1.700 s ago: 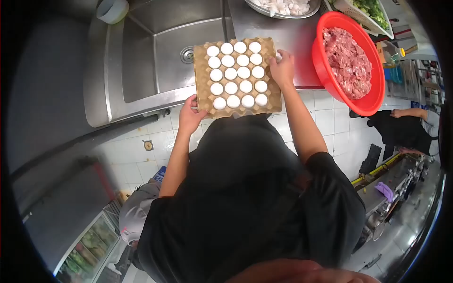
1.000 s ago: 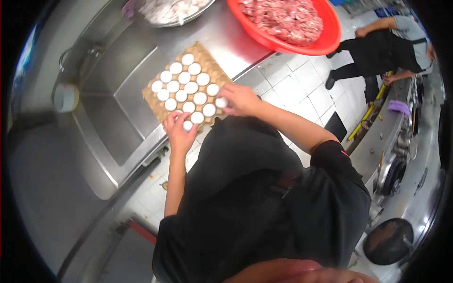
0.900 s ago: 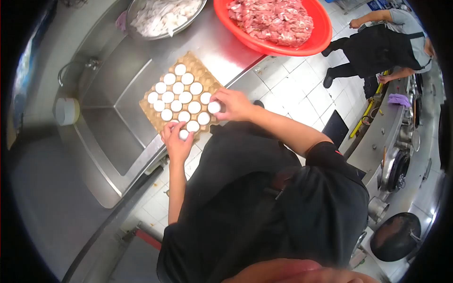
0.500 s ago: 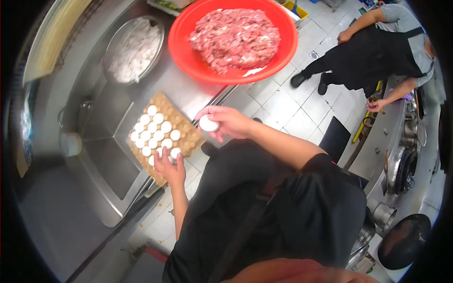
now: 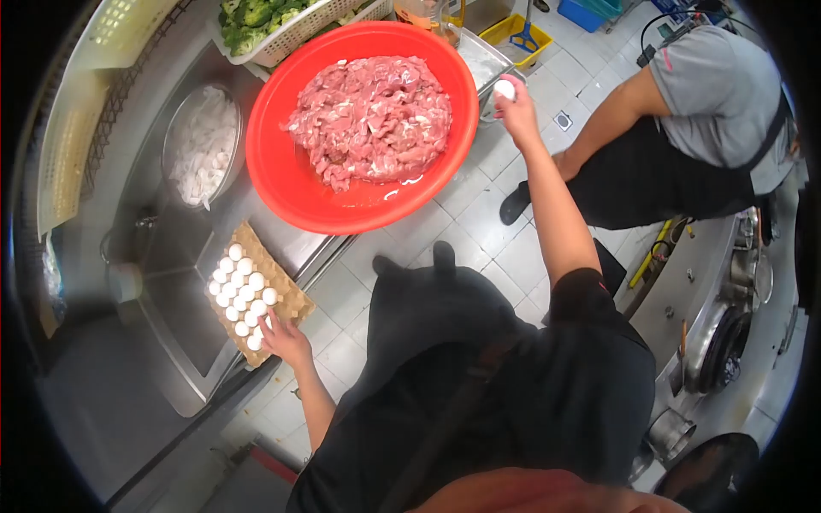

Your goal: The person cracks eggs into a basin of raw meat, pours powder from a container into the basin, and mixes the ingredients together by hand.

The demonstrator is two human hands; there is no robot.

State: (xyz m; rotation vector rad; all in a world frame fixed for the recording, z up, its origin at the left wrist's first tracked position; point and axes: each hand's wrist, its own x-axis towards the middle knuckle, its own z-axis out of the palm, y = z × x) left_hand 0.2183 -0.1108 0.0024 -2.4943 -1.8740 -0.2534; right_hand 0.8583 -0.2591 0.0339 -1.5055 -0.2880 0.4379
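A white egg (image 5: 505, 89) is in my right hand (image 5: 518, 113), its fingers closed around it. That arm stretches away to the far right, and the hand is beside the edge of a metal surface (image 5: 481, 58). My left hand (image 5: 289, 342) is at the near edge of a brown cardboard egg tray (image 5: 292, 301), fingers apart and touching the eggs there. Rows of white eggs (image 5: 247, 292) fill part of this tray, with bare cups along its right side. Beyond it stands a large red basin (image 5: 265, 184) of raw, pinkish cut meat (image 5: 376, 120).
The tray lies by the metal sink (image 5: 184, 321). A metal bowl (image 5: 168, 141) of whitish food sits behind it. At the back are a white basket (image 5: 295, 38) of green vegetables and a yellow bucket (image 5: 539, 53). A co-worker (image 5: 684, 137) bends nearby at right.
My right hand has carried the egg from beside the tray out to the far right, past the basin. My left hand stays at the tray. The view has shifted, and the co-worker appears closer.
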